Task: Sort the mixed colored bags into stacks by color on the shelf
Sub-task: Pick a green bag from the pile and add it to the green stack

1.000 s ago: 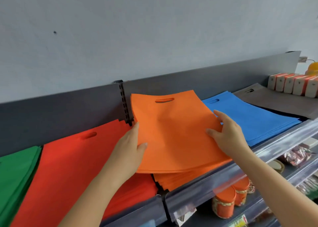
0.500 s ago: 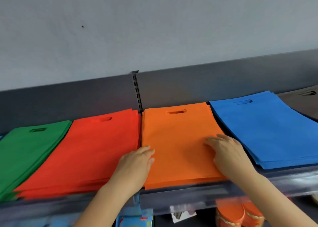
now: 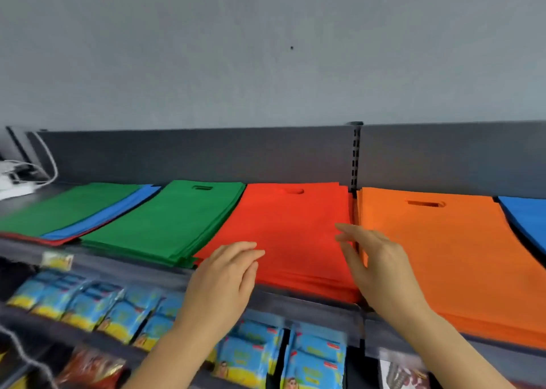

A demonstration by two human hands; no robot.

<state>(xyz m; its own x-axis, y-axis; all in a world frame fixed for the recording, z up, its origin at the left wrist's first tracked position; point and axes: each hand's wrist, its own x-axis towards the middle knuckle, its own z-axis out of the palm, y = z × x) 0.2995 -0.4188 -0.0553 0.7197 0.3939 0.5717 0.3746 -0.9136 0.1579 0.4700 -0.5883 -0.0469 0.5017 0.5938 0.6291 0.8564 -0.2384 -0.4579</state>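
— Left hand (image 3: 221, 282)?
— Open, fingers loosely spread, nothing held; over the front left corner of the flat red fabric bag stack (image 3: 283, 235).
— Right hand (image 3: 381, 267)?
— Open too, empty, at the seam between red stack and flat orange fabric bag stack (image 3: 443, 255).
— Elsewhere on the grey metal shelf (image 3: 206, 155)?
— Green bag stack (image 3: 177, 220) left of red; mixed green, blue and red pile (image 3: 74, 214) at far left; blue stack (image 3: 529, 214) at right edge.

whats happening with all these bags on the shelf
A person is sorting flat bags by colour. Both hands are open and empty: the left hand over the red stack, the right hand at its border with the orange stack. The far-left pile is still mixed green, blue and red.
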